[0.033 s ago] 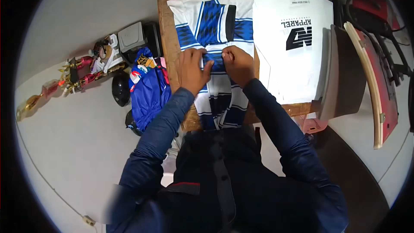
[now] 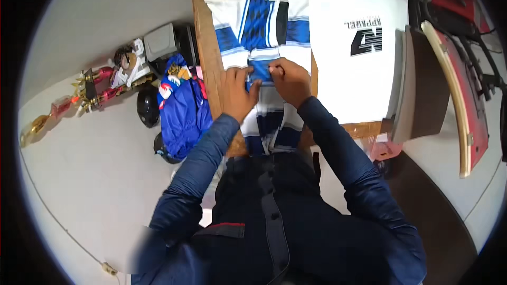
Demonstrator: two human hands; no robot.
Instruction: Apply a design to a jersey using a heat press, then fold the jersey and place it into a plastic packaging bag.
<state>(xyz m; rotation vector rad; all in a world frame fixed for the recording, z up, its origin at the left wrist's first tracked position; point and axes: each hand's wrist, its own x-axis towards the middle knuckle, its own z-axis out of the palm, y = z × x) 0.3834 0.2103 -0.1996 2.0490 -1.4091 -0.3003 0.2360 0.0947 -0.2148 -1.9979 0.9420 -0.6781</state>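
A white, blue and black patterned garment (image 2: 262,21) lies folded lengthwise on the wooden tabletop, its narrow lower part reaching the near edge. A blue band crosses its middle between my two hands. My left hand (image 2: 238,95) rests on the left side of that band, fingers extended and thumb apart. On the other side my right hand (image 2: 291,82) has its fingers curled, thumb and forefinger pinching the cloth near the band's right edge. The cloth under both palms is hidden.
Right of the garment lies a large white printed sheet or bag (image 2: 338,84) on the wooden table (image 2: 203,37). Brown boards (image 2: 422,95) and a red, pale-edged panel (image 2: 459,95) stand farther right. Blue clothing (image 2: 182,116), a black helmet (image 2: 148,106) and trophies (image 2: 100,84) are at the left.
The tabletop and garment sit slightly higher in the picture. My right hand has shifted a little left, and my left thumb and fingers lie slightly lower on the cloth.
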